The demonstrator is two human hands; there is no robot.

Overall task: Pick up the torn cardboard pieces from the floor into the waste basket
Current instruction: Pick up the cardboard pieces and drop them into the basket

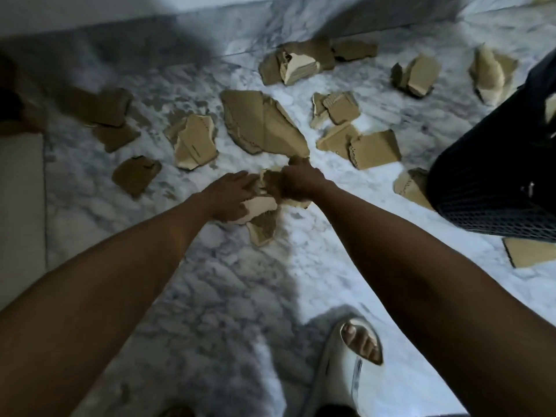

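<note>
Now your right hand (296,183) fingers curl round cardboard scraps (272,180); left hand (230,195) fingers, spread, press a pale piece (260,206) at 12 o'clock.

Marble floor (246,284), scattered cardboard pieces (264,121)

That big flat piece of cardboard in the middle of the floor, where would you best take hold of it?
The large cardboard piece lies flat on the marble floor, so there is little to grip from above. Its near pointed corner, just beyond the right hand, looks slightly raised. I would probably come in low from the near side, slide fingers under that corner and pinch the edge.
</note>
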